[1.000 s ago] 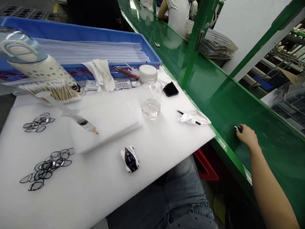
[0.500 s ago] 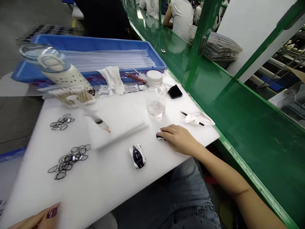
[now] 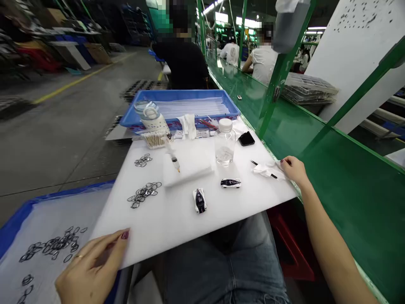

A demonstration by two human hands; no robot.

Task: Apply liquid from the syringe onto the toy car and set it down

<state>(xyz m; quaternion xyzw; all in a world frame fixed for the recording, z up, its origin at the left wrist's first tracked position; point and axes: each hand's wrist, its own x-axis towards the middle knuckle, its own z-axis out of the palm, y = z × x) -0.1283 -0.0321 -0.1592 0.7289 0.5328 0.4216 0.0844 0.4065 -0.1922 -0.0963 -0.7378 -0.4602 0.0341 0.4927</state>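
My left hand (image 3: 91, 268) is at the near left corner of the white foam board (image 3: 152, 240), thumb and forefinger tips pressed together; anything between them is hidden. On the board's right edge, my right hand (image 3: 295, 169) pinches the end of a crumpled white tissue (image 3: 268, 169), which lies over dark tweezers (image 3: 274, 176). Two small white-and-black toy cars stand on the board: one toy car (image 3: 230, 183) sideways, the other toy car (image 3: 200, 200) nearer me and pointing away. A syringe (image 3: 175, 163) with an orange tip lies on a white sheet (image 3: 190, 175).
Black rings (image 3: 144, 194) lie in piles on the board. A clear bottle (image 3: 225, 145), cotton swabs (image 3: 155, 139), a cup (image 3: 155, 120) and a black box (image 3: 246, 138) line the back. Beyond stands a blue tray (image 3: 186, 93). At left, another tray (image 3: 22, 215) holds rings. A green bench (image 3: 335, 190) runs along the right.
My right hand has left the one toy car and moved right to the tissue. That car now sits sideways on the board. The view has tilted up and swung left, showing more of my left hand.
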